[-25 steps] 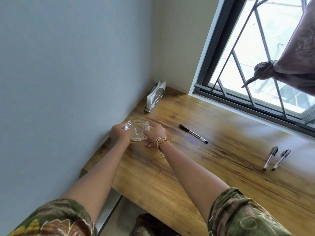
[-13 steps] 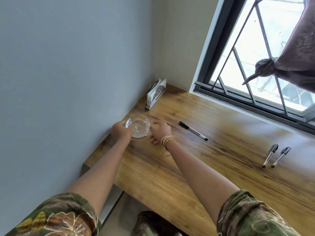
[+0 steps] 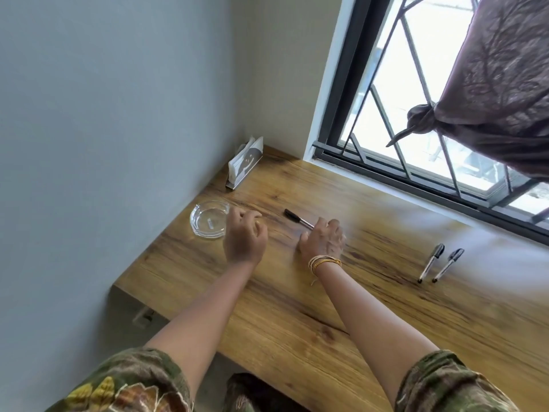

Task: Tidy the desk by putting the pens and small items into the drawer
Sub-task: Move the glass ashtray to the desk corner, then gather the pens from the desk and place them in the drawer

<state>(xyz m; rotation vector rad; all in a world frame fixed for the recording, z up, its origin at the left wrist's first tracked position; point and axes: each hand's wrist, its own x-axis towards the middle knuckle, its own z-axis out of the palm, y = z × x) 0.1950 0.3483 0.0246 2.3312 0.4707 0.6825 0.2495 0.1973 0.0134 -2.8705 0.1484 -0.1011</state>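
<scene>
Here right hand (image 3: 322, 240) lies over the near end of the black pen (image 3: 298, 219), fingers curled down; grip not confirmed. Pen axis runs up-left, cap away. Left hand (image 3: 245, 234) loosely curled, empty, just beside the glass dish (image 3: 198, 223), which holds one small pale item. Two markers (image 3: 440, 266) well right. Drawer not visible.

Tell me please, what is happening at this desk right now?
A person is tidying a wooden desk. The right hand is on the black pen, about to pick it up; whether it grips it yet is unclear. The left hand hovers loosely curled beside the glass dish, holding nothing. Two markers lie untouched near the window. No drawer is visible.
</scene>
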